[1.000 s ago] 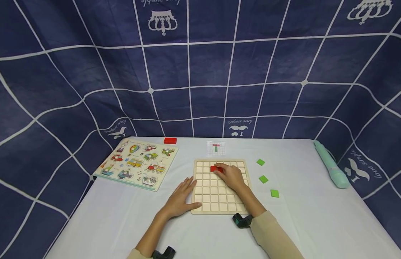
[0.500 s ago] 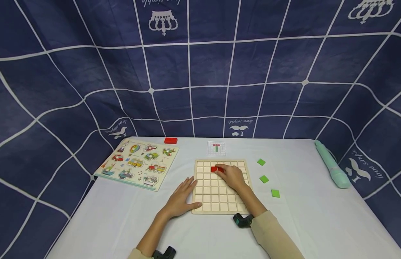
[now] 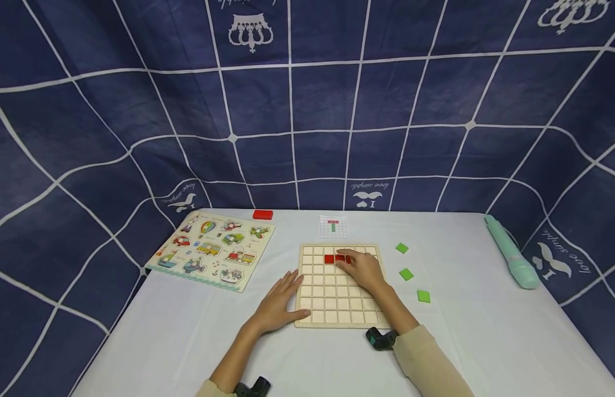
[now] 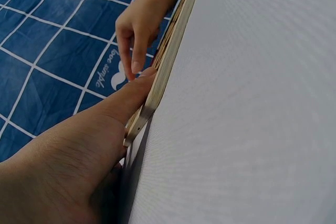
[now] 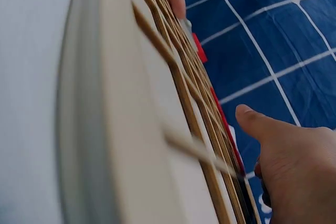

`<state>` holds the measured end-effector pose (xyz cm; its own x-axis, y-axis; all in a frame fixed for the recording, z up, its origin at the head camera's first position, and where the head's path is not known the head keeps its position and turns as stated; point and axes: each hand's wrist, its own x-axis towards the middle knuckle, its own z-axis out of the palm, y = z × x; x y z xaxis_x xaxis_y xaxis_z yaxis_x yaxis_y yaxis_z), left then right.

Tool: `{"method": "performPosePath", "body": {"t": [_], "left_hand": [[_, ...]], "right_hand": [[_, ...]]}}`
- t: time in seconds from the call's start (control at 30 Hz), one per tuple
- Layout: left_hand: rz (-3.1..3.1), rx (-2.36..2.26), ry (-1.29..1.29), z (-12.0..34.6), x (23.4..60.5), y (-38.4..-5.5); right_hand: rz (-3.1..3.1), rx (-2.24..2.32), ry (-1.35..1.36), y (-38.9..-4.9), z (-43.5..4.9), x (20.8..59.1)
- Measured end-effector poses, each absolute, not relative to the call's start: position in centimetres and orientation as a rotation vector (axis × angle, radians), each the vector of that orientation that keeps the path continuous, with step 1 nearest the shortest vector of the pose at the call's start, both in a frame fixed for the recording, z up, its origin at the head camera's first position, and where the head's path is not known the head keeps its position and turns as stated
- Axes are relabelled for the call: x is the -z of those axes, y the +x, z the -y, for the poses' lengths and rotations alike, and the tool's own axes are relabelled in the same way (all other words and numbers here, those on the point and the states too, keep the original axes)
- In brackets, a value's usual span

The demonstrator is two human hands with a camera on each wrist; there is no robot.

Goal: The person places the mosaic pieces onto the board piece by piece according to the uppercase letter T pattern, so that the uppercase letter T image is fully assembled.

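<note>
A pale wooden grid board [image 3: 331, 304] lies on the white table. Red square tiles [image 3: 329, 259] sit side by side in its second row from the top. Over the right end of that red row is my right hand [image 3: 364, 271], its fingertips close to the tiles. In the right wrist view its thumb [image 5: 254, 120] points out straight, apart from the board, while the other fingers are mostly hidden. My left hand [image 3: 278, 304] rests spread along the board's left edge, thumb on the lower left corner.
Several green tiles, one nearest the front [image 3: 424, 296], lie right of the board. A small pattern card [image 3: 333, 234] with a red and green T is behind it. A vehicle puzzle board [image 3: 260, 244] and a red block [image 3: 263, 214] are left; a mint-green microphone-shaped object [image 3: 511, 253] is far right.
My right hand has shifted a little to the right along the red row, and more of the red tiles shows. My left hand has kept its place on the board's edge.
</note>
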<state>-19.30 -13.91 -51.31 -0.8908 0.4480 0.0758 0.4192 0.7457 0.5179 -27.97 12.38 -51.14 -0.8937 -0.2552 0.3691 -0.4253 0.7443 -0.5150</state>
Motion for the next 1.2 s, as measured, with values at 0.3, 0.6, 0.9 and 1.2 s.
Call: {"method": "performPosePath", "body": {"t": [0.3, 0.6, 0.9, 1.2], "left_hand": [[-2.88, -0.847, 0.719, 13.9, 51.2, -19.2], [-2.885, -0.846, 0.709, 13.9, 51.3, -19.3], [-2.883, -0.849, 0.709, 13.8, 51.4, -19.3], [-2.877, -0.859, 0.717, 13.8, 51.2, -19.2]], "right_hand": [[2.602, -0.85, 0.401, -28.1, -18.3, 51.0], [2.594, -0.732, 0.113, -28.7, -24.0, 51.3], [2.593, -0.748, 0.052, -28.9, -25.4, 51.5], [2.71, -0.682, -0.083, -28.8, -25.8, 51.9]]}}
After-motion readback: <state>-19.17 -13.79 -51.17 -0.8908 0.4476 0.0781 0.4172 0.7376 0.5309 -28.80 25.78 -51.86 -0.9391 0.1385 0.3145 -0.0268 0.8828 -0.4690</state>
